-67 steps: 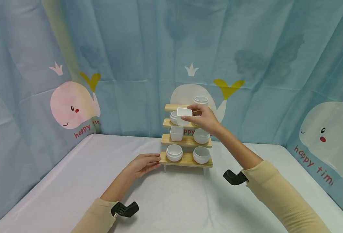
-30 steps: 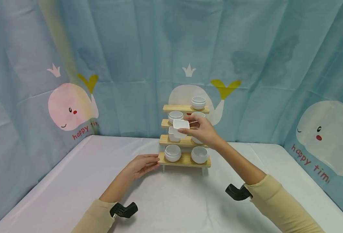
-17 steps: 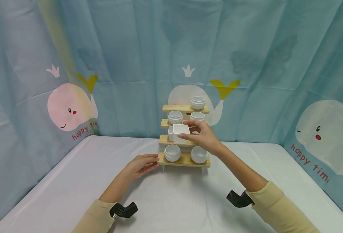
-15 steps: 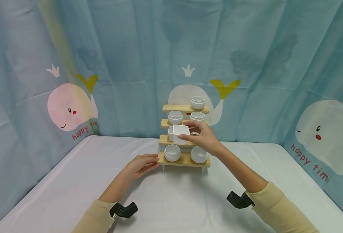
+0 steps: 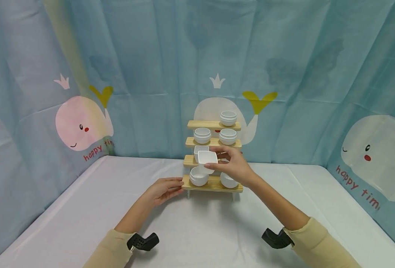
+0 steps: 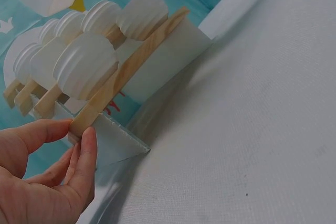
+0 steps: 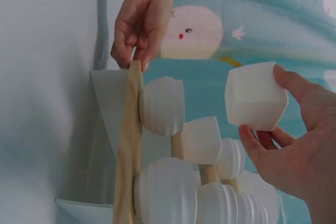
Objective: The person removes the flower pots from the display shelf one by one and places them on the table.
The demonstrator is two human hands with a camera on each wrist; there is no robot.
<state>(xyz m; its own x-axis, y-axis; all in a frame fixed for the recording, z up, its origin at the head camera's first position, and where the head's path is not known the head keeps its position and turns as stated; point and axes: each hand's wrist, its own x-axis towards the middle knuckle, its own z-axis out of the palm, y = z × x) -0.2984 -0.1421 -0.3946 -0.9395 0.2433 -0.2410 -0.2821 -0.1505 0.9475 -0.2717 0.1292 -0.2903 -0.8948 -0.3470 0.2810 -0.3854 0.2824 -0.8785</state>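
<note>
My right hand (image 5: 235, 165) pinches a small square white cup (image 5: 206, 160) by its sides. In the right wrist view this cup (image 7: 254, 95) hangs in the air, apart from the shelves. At the left, my left hand (image 5: 165, 190) grips the end of the lowest plank of a tiered wooden stand (image 5: 214, 183), thumb against fingers in the left wrist view (image 6: 58, 166). Behind the held cup, another square white cup (image 5: 200, 150) sits on the second tier from the bottom. Below it stands a round white bowl (image 5: 198, 178); my right hand partly hides another round bowl (image 5: 229, 181).
Two round bowls (image 5: 202, 136) stand on the third tier, and one round bowl (image 5: 228, 118) is at the right of the top tier. A white cloth covers the table (image 5: 197, 230). A blue whale-print curtain (image 5: 143, 74) hangs close behind the stand.
My right hand has carried the square cup down from near the upper tiers to the front of the lower ones. My left hand stays on the lowest plank.
</note>
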